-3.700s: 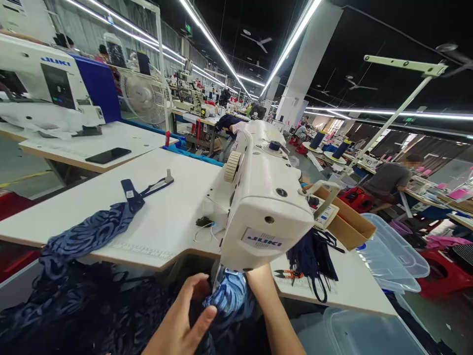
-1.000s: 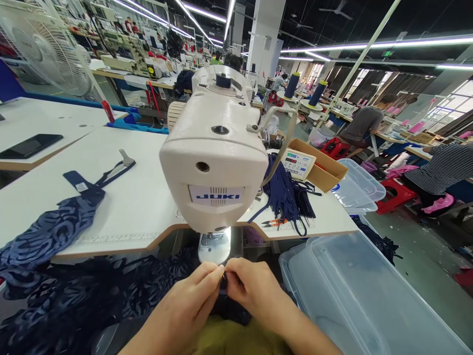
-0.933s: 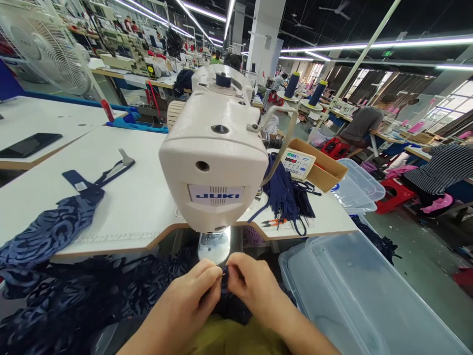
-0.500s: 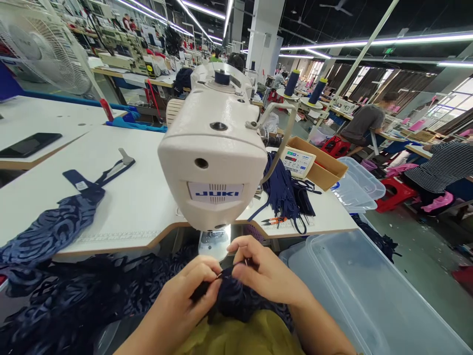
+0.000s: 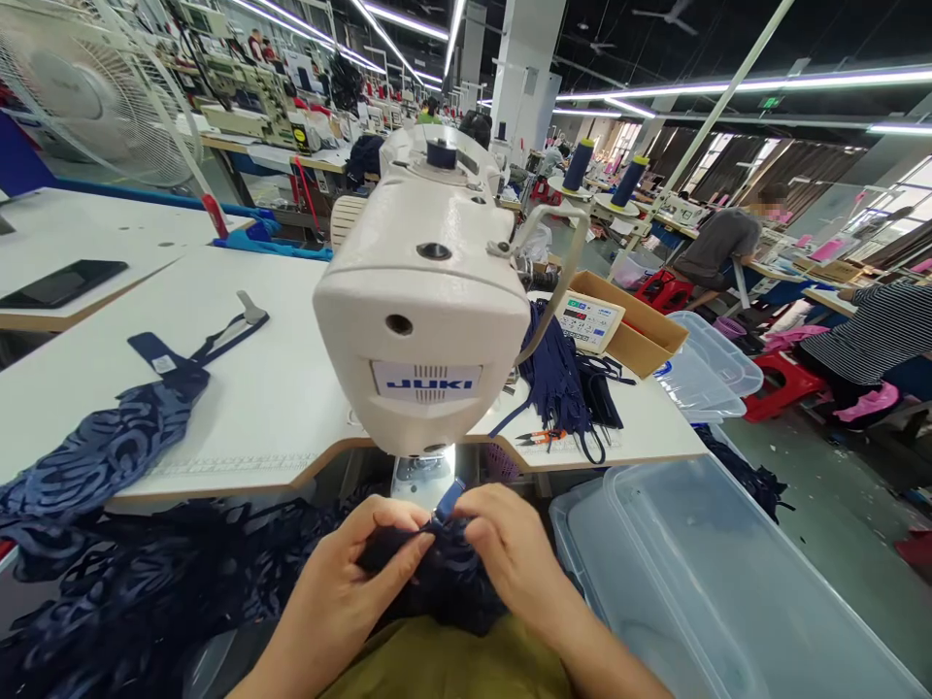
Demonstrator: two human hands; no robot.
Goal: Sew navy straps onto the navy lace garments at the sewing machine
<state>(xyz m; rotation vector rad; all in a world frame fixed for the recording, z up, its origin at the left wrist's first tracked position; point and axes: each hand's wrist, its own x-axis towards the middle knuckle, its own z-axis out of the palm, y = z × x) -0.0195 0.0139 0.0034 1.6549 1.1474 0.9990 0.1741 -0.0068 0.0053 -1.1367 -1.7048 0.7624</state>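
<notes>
Compared with the preceding frame, a navy strap end (image 5: 449, 496) now projects upward between the two hands, near the metal bed (image 5: 418, 480) of the sewing machine (image 5: 429, 311). Left hand (image 5: 356, 573) pinches the dark patterned garment (image 5: 457, 575) at the strap's base between thumb and forefinger, while the right hand (image 5: 515, 549) has its fingertips at the strap's opposite side; whether they grip it cannot be told. The garment bunches below, above olive clothing (image 5: 444, 662), and orange-handled snips (image 5: 543, 438) lie on the white table (image 5: 283, 388) beside a bundle of navy straps (image 5: 554, 374).
</notes>
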